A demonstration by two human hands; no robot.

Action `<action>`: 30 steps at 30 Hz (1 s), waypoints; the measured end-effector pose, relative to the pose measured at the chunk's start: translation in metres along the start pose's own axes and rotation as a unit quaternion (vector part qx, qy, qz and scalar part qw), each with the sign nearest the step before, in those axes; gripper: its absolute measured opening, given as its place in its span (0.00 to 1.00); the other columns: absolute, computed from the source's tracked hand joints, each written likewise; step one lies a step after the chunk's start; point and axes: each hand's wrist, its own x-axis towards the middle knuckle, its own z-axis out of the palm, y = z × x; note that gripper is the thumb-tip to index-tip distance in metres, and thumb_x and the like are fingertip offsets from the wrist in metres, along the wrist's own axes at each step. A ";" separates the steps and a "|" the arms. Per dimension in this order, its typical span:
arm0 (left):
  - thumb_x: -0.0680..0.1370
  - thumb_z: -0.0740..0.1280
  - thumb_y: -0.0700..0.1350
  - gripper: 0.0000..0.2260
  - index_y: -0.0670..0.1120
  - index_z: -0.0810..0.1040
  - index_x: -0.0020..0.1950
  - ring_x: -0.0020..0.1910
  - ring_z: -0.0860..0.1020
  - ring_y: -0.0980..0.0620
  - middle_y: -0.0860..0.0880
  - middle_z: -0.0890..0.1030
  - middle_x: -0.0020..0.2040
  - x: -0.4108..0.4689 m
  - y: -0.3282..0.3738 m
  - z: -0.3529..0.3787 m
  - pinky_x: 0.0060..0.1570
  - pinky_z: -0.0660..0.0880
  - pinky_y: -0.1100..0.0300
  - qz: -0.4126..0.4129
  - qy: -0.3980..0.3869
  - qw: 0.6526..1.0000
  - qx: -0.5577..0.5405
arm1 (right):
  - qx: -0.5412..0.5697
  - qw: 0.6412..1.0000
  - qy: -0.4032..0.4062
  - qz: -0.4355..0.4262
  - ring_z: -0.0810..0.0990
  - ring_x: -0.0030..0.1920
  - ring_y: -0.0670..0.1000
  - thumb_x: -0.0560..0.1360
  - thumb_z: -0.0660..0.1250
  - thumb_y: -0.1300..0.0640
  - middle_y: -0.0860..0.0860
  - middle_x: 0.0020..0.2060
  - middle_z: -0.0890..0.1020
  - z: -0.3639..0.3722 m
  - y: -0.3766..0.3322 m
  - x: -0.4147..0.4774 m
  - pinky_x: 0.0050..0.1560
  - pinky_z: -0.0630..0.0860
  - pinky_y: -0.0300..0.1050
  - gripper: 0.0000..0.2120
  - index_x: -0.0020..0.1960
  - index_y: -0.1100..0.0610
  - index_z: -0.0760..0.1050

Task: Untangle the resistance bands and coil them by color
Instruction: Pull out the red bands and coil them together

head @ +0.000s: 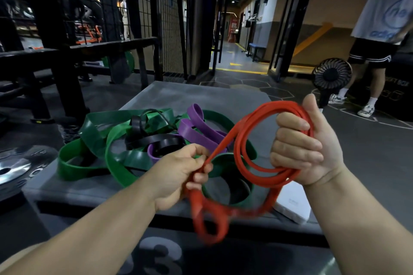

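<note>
Right hand (306, 147) curled round the coiled red band (281, 103), up over the near right of the grey box (201, 94). Left hand (181, 172) pinching the loose red tail, blurred loop dangling past the near edge. Tangled behind on the box: green bands (111, 152), purple bands (196, 127), black bands (161, 138). White pad (292, 203) at the near right corner. Plate (15, 167) on the left, fan (331, 75) far right beside a standing person (380, 29), mesh (169, 29) and lit corridor (234, 51) beyond.

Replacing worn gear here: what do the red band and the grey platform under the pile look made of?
The red band: likely latex rubber, matte; it coils limply in smooth, flat loops. The grey platform: perhaps vinyl-covered foam, dull and scuffed, with rounded soft-looking edges; uncertain.
</note>
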 end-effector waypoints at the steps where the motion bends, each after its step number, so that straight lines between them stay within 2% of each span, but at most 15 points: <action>1: 0.82 0.57 0.41 0.06 0.44 0.68 0.45 0.26 0.64 0.58 0.49 0.72 0.34 0.000 -0.002 0.003 0.21 0.58 0.70 0.020 0.006 0.999 0.047 | 0.003 1.000 0.001 -0.003 0.58 0.17 0.41 0.78 0.47 0.31 0.44 0.19 0.61 0.000 0.001 0.001 0.24 0.63 0.38 0.28 0.37 0.54 0.62; 3: 0.77 0.65 0.53 0.13 0.44 0.68 0.45 0.27 0.66 0.58 0.51 0.73 0.35 0.000 -0.010 0.006 0.24 0.62 0.68 0.065 0.013 0.983 0.172 | 0.009 1.000 0.006 -0.012 0.58 0.17 0.41 0.77 0.46 0.30 0.44 0.20 0.61 0.000 0.001 0.002 0.24 0.63 0.37 0.28 0.37 0.54 0.62; 5: 0.70 0.72 0.60 0.19 0.47 0.72 0.47 0.33 0.71 0.57 0.54 0.74 0.36 0.004 -0.019 0.005 0.34 0.70 0.64 0.108 0.013 0.947 0.302 | 0.018 0.999 0.013 -0.029 0.58 0.18 0.41 0.77 0.47 0.29 0.44 0.20 0.62 0.001 0.000 0.001 0.23 0.60 0.36 0.28 0.38 0.53 0.62; 7: 0.69 0.71 0.57 0.12 0.52 0.74 0.44 0.35 0.73 0.58 0.58 0.76 0.35 0.008 -0.027 0.005 0.41 0.71 0.60 0.108 0.028 0.927 0.358 | 0.034 0.998 0.023 -0.048 0.59 0.19 0.42 0.77 0.49 0.29 0.46 0.22 0.65 0.000 -0.002 0.000 0.24 0.60 0.37 0.27 0.38 0.53 0.63; 9: 0.74 0.71 0.49 0.03 0.53 0.78 0.43 0.35 0.74 0.59 0.58 0.78 0.35 0.008 -0.032 0.006 0.41 0.71 0.64 0.088 0.024 0.933 0.348 | 0.047 0.996 0.035 -0.065 0.63 0.20 0.44 0.77 0.52 0.30 0.47 0.24 0.67 -0.002 -0.004 -0.001 0.26 0.63 0.38 0.28 0.39 0.55 0.67; 10: 0.76 0.70 0.45 0.03 0.53 0.80 0.43 0.36 0.75 0.60 0.57 0.80 0.36 0.007 -0.033 0.007 0.42 0.71 0.65 0.084 0.018 0.936 0.343 | 0.048 0.995 0.044 -0.071 0.64 0.22 0.45 0.77 0.54 0.31 0.47 0.24 0.68 -0.004 -0.005 -0.002 0.27 0.64 0.39 0.28 0.40 0.57 0.68; 13: 0.77 0.68 0.44 0.07 0.56 0.82 0.44 0.41 0.77 0.57 0.52 0.82 0.41 0.006 -0.033 0.008 0.44 0.72 0.66 0.078 0.019 0.944 0.321 | 0.036 0.994 0.071 -0.076 0.66 0.24 0.45 0.77 0.55 0.32 0.47 0.25 0.67 -0.006 -0.008 -0.003 0.28 0.64 0.39 0.28 0.43 0.59 0.70; 16: 0.79 0.63 0.34 0.10 0.48 0.78 0.48 0.37 0.78 0.58 0.52 0.79 0.40 0.005 -0.033 0.010 0.39 0.73 0.68 0.050 0.021 0.971 0.234 | 0.015 0.994 0.093 -0.055 0.66 0.25 0.45 0.76 0.56 0.32 0.48 0.26 0.67 -0.008 -0.009 -0.003 0.30 0.65 0.39 0.29 0.44 0.59 0.71; 18: 0.77 0.63 0.31 0.09 0.45 0.74 0.47 0.35 0.76 0.57 0.52 0.76 0.38 0.005 -0.033 0.012 0.36 0.72 0.67 0.043 0.027 0.983 0.176 | 0.015 0.995 0.094 -0.023 0.66 0.26 0.46 0.76 0.56 0.31 0.48 0.27 0.67 -0.008 -0.009 -0.003 0.30 0.65 0.40 0.30 0.45 0.60 0.71; 20: 0.71 0.68 0.34 0.09 0.45 0.71 0.44 0.35 0.70 0.57 0.52 0.72 0.37 0.007 -0.033 0.011 0.35 0.68 0.66 0.061 0.061 0.984 0.158 | 0.012 0.996 0.091 0.018 0.66 0.26 0.46 0.76 0.54 0.30 0.48 0.27 0.67 -0.007 -0.009 -0.004 0.30 0.64 0.39 0.31 0.46 0.59 0.71; 22: 0.73 0.69 0.35 0.11 0.46 0.68 0.41 0.35 0.67 0.55 0.51 0.69 0.35 0.010 -0.031 0.009 0.36 0.65 0.61 0.073 0.118 0.982 0.131 | 0.008 0.996 0.078 0.051 0.66 0.25 0.45 0.77 0.53 0.31 0.47 0.27 0.67 -0.005 -0.008 -0.004 0.29 0.64 0.38 0.30 0.46 0.59 0.70; 24: 0.79 0.65 0.42 0.10 0.47 0.68 0.39 0.33 0.66 0.55 0.51 0.67 0.33 0.015 -0.026 0.007 0.35 0.63 0.59 0.072 0.172 0.979 0.087 | 0.010 0.994 0.058 0.088 0.65 0.23 0.45 0.78 0.54 0.33 0.47 0.27 0.68 -0.002 -0.006 -0.004 0.28 0.65 0.38 0.28 0.45 0.59 0.70; 27: 0.82 0.59 0.53 0.15 0.50 0.67 0.36 0.29 0.64 0.56 0.55 0.65 0.29 0.019 -0.019 0.001 0.32 0.60 0.61 0.082 0.219 0.970 0.063 | -0.004 0.989 0.033 0.145 0.62 0.21 0.43 0.78 0.57 0.35 0.48 0.26 0.68 0.002 -0.003 -0.002 0.24 0.62 0.36 0.25 0.44 0.58 0.69; 30: 0.83 0.56 0.53 0.15 0.48 0.66 0.38 0.28 0.63 0.56 0.54 0.64 0.28 0.021 -0.015 -0.002 0.32 0.60 0.62 0.109 0.241 0.964 0.031 | -0.020 0.981 0.013 0.192 0.62 0.20 0.43 0.78 0.57 0.36 0.48 0.26 0.68 0.004 0.002 -0.001 0.25 0.66 0.35 0.23 0.44 0.57 0.69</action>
